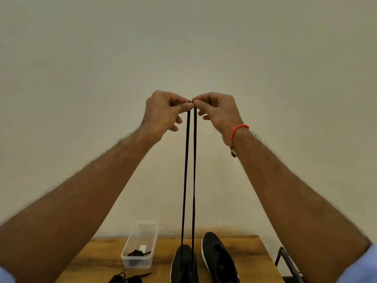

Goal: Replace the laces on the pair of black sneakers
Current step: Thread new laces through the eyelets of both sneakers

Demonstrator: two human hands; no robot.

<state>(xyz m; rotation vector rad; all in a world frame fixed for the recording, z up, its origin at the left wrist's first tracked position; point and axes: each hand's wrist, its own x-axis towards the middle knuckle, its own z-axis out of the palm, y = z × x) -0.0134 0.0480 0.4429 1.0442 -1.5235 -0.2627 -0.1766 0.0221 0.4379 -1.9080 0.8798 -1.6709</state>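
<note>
- Both ends of a dark lace (193,170) are pinched high, one by the left hand (163,113), one by the right hand (219,113).
- The lace is threaded into the left sneaker (184,264) on the desk (98,260), beside the other sneaker (219,260).

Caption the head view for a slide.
Both hands, left hand and right hand, pinch lace ends level above the left sneaker.

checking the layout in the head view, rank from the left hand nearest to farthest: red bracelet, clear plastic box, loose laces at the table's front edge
From the left hand:
1. Red bracelet, on the right wrist, level with the hands.
2. Clear plastic box, on the table below, left of the sneakers.
3. Loose laces, at the front edge, lowest in view.
</note>
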